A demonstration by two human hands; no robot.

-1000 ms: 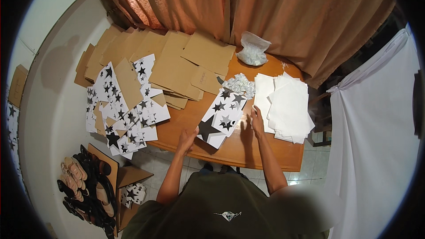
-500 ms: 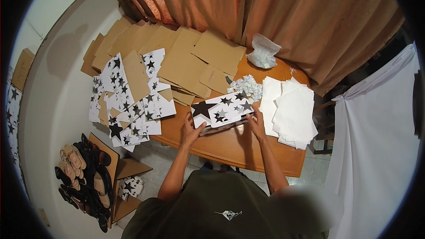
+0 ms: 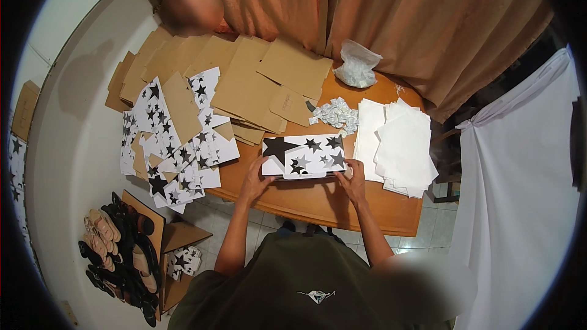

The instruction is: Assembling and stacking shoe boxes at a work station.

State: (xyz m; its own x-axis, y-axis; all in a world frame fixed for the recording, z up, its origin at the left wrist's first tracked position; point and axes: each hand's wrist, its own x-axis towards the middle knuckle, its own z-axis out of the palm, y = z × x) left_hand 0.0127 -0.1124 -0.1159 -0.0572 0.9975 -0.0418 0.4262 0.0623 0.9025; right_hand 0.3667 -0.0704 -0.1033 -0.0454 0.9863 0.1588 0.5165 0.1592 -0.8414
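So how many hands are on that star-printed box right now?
2. The left hand grips the left end of the star-printed box; the right hand grips its right end.

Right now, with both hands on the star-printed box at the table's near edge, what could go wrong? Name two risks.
1. The box sits close to the table front edge, with the left hand and right hand only at its corners; a push could slide it off.
2. The white sheets overhang the right side and lie beside the right hand; an elbow might knock them down.
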